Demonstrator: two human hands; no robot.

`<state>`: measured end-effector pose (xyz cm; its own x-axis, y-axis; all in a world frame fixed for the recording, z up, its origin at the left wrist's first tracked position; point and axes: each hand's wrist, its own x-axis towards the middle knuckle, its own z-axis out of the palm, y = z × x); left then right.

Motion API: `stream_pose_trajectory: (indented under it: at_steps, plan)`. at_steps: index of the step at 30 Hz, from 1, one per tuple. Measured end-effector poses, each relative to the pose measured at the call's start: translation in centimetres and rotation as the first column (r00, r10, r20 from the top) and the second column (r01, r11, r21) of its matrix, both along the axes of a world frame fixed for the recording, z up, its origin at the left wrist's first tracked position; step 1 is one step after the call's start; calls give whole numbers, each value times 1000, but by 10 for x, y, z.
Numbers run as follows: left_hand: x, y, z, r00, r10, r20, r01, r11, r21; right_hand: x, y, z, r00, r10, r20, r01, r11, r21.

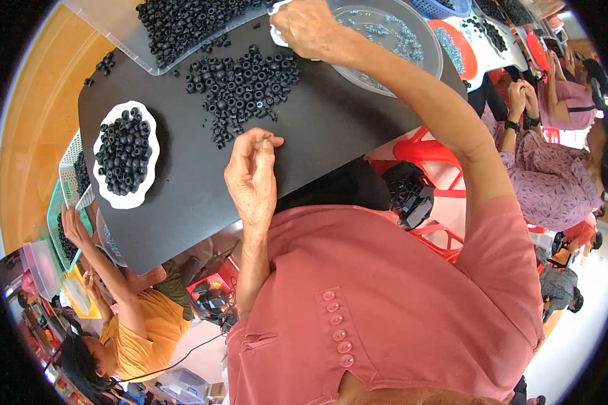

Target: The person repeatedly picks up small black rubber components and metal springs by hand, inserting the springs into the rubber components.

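Note:
My left hand (252,177) is closed above the dark tabletop, thumb and fingertips pressed together; whatever may be between them is too small to tell. Just beyond it lies a loose heap of small black ring-shaped plastic parts (243,84), with one pale blue-white bit among them. At the far edge my right hand (305,28) is closed over a white piece (277,36), perhaps a small dish, mostly covered by the hand. Its fingertips are hidden. To the left stands a white scalloped dish (155,147) full of rounded black parts (123,152).
A clear bin (108,25) of black parts stands at the far left. Beyond my right forearm is a round clear tray (434,47) with small silvery pieces. An orange dish (467,50) and blue basket (446,9) are farther right. Co-workers sit on both sides; one wears a yellow shirt (152,341).

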<state>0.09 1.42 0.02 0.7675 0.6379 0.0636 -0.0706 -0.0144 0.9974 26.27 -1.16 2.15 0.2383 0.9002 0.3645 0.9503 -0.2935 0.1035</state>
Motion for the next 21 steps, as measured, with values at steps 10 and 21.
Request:
stream_pose_trajectory:
  at_steps: [10, 21]
  plan:
    - [-2, 1, -2, 1000, -9, 11, 9, 1000, -25, -9, 12, 4, 997, 27, 74, -28, 999, 21]
    - [0, 0, -4, 999, 13, 29, -14, 999, 29, -7, 37, -10, 959, 152, -237, -143, 988, 55]
